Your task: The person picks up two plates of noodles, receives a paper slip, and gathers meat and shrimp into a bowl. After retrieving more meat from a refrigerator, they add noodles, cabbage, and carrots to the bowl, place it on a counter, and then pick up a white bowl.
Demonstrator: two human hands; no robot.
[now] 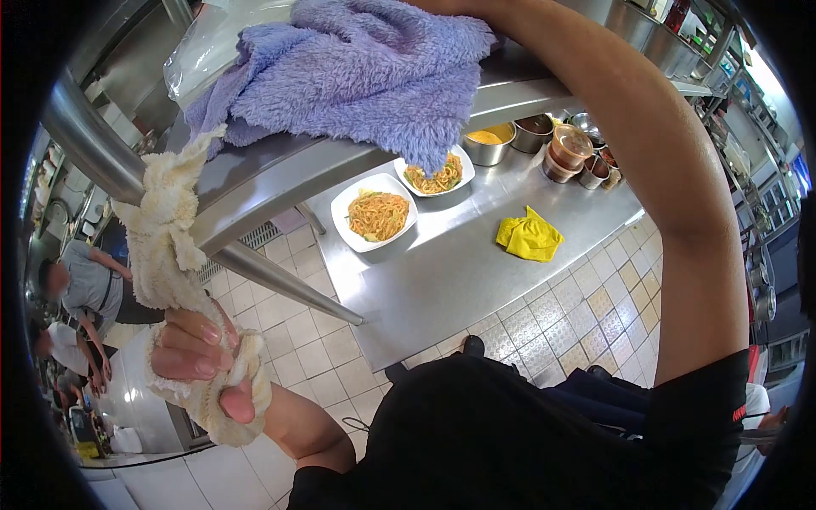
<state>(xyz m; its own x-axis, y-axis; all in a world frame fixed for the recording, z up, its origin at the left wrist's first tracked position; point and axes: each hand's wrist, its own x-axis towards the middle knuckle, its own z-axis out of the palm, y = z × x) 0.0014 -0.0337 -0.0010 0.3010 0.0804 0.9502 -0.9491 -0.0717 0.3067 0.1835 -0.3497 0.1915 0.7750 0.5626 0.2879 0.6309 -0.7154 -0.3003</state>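
A cream terry towel (174, 234) is knotted around a metal post (93, 136) at the left and hangs down from it. My left hand (191, 347) is closed around its lower end, with the cloth bunched between the fingers and thumb. My right arm (629, 93) reaches up over the upper shelf (280, 183), its hand beyond the top edge of the view. Near that wrist, a fluffy purple towel (357, 76) lies crumpled on the shelf and droops over its front edge.
Below stands a steel counter (425, 297) with two white plates of noodles (378, 215), a yellow cloth (529, 235), a pot of yellow food (489, 144) and stacked tubs (567, 153). Clear plastic (200, 59) lies beside the purple towel. Other people (93, 276) stand at the left.
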